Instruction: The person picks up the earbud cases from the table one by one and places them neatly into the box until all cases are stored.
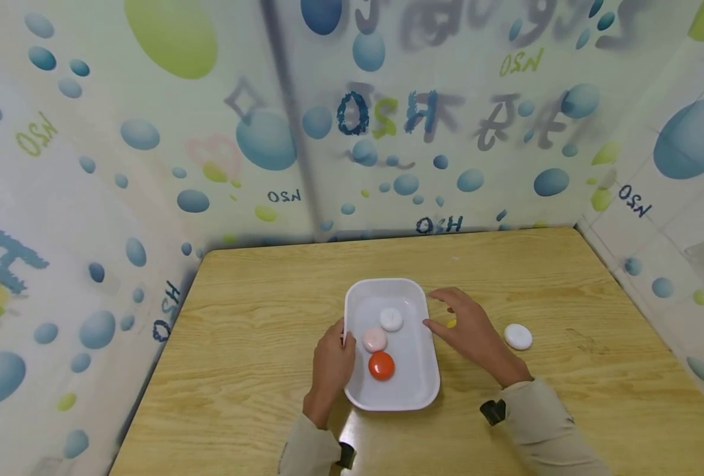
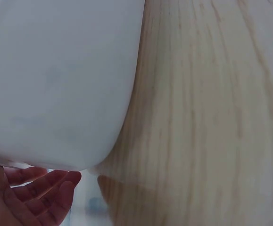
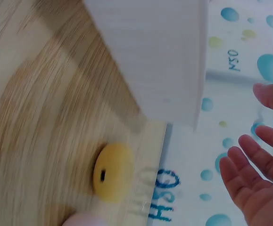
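A white tray (image 1: 411, 390) with rounded corners holds three round pieces: a white one (image 1: 391, 319), a pale pink one (image 1: 374, 339) and a red one (image 1: 381, 365). My left hand (image 1: 332, 362) grips the tray's left rim, thumb on top and fingers curled beneath; those fingers (image 2: 56, 186) show below the rim in the left wrist view. Beside the tray's right rim is my right hand (image 1: 467, 330), thumb and fingers spread, with nothing in its grasp. A yellow round piece (image 3: 115, 172) with a dark slot lies on the table, mostly hidden behind the right hand in the head view.
A white disc (image 1: 517, 336) lies on the wooden table (image 1: 256, 330) right of the right hand. Patterned walls (image 1: 328, 185) with blue and green bubbles enclose the table at the back and both sides.
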Available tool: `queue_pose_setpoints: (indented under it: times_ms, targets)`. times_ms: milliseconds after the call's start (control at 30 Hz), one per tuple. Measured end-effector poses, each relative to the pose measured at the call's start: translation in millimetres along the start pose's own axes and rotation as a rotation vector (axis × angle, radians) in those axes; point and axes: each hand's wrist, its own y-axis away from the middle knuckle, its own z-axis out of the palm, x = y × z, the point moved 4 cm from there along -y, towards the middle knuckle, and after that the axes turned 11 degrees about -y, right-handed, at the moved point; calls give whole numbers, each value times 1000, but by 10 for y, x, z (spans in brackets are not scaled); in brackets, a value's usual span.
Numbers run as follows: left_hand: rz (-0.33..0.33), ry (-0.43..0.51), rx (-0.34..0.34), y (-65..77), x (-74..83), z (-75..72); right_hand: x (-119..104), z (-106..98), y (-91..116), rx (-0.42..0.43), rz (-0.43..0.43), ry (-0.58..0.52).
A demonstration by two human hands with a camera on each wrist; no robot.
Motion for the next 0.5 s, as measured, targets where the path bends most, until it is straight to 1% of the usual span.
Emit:
queue_pose_setpoints:
  times_ms: [100,233,333,500]
  targets:
    - [2,-2,3,4,-3,3,122,-65,31,-6,45,40]
    - [8,-9,11,9,-4,-1,276,-101,84,-30,107,82]
    - [6,-9,9,13,-1,-1,374,-97,120,-47,123,108]
    - [-7,-6,0,12,9,3,493,-75,174,-67,145,117]
